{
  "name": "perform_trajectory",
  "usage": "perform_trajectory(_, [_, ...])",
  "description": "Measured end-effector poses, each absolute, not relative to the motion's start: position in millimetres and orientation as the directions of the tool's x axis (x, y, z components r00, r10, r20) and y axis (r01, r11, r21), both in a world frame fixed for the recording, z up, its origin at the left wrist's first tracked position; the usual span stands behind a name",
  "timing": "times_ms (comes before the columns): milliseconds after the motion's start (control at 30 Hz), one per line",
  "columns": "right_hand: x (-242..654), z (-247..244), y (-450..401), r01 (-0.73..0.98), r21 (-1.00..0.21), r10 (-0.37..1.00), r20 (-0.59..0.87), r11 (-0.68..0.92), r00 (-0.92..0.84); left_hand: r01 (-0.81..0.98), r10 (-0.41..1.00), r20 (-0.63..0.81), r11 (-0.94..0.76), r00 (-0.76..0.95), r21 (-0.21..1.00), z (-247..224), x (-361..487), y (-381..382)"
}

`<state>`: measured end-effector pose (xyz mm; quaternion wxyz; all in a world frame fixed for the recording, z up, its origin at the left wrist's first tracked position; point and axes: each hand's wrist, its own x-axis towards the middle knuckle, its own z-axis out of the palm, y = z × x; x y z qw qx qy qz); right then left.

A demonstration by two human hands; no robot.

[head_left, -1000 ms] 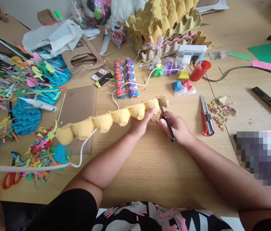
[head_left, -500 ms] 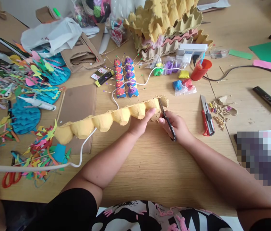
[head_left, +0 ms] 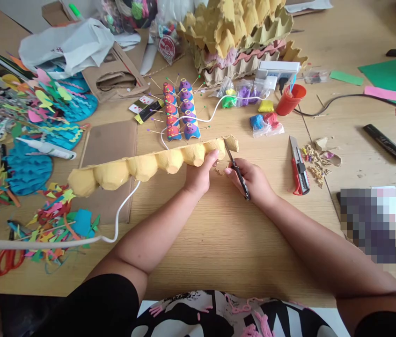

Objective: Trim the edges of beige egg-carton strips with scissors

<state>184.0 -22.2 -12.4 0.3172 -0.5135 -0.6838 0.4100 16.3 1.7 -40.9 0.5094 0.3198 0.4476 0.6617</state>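
A long strip of yellow egg carton slants across the view, its row of cups bulging toward me. My left hand grips it near its right end, thumb over the front of a cup. In my right hand is a pair of black-handled scissors, fingers closed around the handles. The blades reach up to the strip's right end and lie across it beside the last cup. Beyond the strip stand two painted egg-carton caterpillars, one red and one purple, with pins sticking out of them.
A red utility knife lies right of my hands, beside carton scraps. Stacked egg trays, a power strip and a red cup stand at the back. A white cable crosses the table; paper scraps cover the left.
The strip and both hands sit slightly further left in view, as does the whole scene. The strip's left end is a little higher. The scissors remain at its right end.
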Motion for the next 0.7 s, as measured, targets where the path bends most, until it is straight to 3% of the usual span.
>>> perform_trajectory(100, [184.1,-12.3,-21.8,0.446,-0.885,0.963,0.011,0.135,-0.27,-0.421,0.963,0.018,-0.133,-0.267,0.897,-38.6,18.3,1.2])
perform_trajectory(433, [186.5,-11.2,-21.5,0.451,-0.883,0.959,-0.006,0.128,-0.283,-0.37,0.962,-0.006,-0.099,-0.273,0.924,-36.8,19.7,-2.2])
perform_trajectory(700, [197.7,-15.8,-23.4,0.384,-0.897,0.936,0.08,0.218,-0.344,-0.409,0.98,-0.003,-0.081,-0.201,0.909,-42.9,18.1,-4.8])
